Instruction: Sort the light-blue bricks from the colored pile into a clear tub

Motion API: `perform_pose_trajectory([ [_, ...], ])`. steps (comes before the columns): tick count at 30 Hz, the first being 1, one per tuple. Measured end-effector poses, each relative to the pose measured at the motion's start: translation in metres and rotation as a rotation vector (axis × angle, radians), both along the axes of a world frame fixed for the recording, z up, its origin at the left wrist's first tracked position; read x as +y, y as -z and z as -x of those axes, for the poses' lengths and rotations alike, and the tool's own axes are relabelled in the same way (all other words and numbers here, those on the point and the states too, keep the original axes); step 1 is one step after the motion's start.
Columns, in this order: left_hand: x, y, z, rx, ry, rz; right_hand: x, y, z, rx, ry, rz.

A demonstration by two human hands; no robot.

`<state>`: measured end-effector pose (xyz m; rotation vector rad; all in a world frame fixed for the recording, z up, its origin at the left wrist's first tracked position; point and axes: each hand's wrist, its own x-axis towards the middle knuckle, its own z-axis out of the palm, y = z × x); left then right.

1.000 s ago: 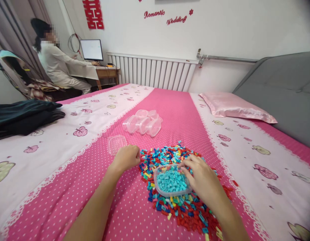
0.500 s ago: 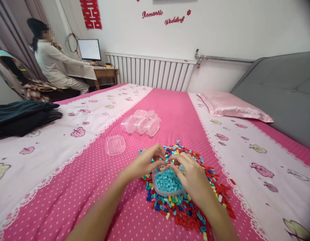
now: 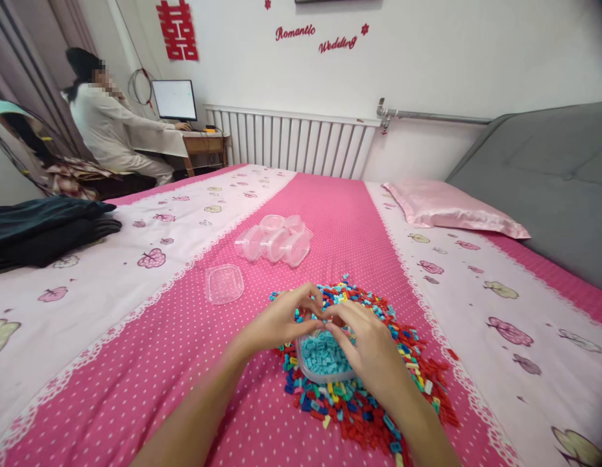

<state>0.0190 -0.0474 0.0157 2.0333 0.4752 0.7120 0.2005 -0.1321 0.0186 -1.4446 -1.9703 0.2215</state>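
Observation:
A pile of small coloured bricks (image 3: pixel 373 402), red, blue, yellow and turquoise, lies on the pink dotted bedspread (image 3: pixel 184 363). In the pile stands a clear plastic tub (image 3: pixel 320 363) filled with turquoise bricks. My left hand (image 3: pixel 281 318) and my right hand (image 3: pixel 366 347) meet fingertip to fingertip just over the tub's far rim. Both have their fingers pinched together on something too small to make out.
A clear lid (image 3: pixel 224 283) lies left of the pile, and several empty clear tubs (image 3: pixel 274 241) are bunched further back. Dark folded clothes (image 3: pixel 43 227) lie at the bed's left edge, a pink pillow (image 3: pixel 451 211) at the right. Another person (image 3: pixel 111 130) sits at a desk far left.
My left hand came from the bedspread left of the pile to the tub. My right hand shifted from the tub's right side to meet it, and both have since stayed pinched together.

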Motion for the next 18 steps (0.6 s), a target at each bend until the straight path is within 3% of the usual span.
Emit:
perform_pose_trajectory([
  [10, 0.0030, -0.0030, 0.0018, -0.036, -0.019, -0.104, -0.0013, -0.0009, 0.0006, 0.016, -0.029, 0.018],
  [18, -0.0019, -0.0034, 0.0016, -0.024, 0.075, -0.012, -0.0025, -0.0025, 0.0025, 0.052, -0.089, 0.020],
])
